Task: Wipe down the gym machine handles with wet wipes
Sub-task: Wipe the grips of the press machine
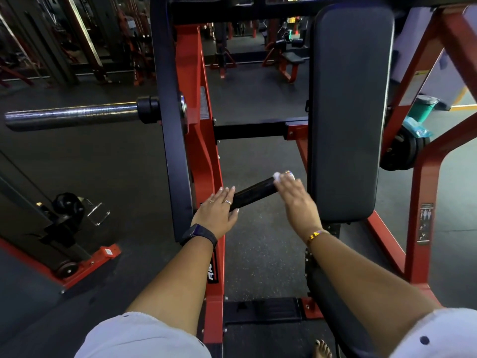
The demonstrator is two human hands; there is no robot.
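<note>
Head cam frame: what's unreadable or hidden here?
Wet wipe: head view, mostly covered by the right hand; only a white corner shows.
Its grip: motion-blurred, unclear.
Handle base: behind the left hand.
Sticker on the red frame: too small to read.

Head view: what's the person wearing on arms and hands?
Left hand: thin silver ring on one finger; dark rectangular smartwatch with black strap at the wrist. Right hand: flat gold bangle at the wrist. Forearms bare. Both arms have short white fabric sleeves with small dark dots.
</note>
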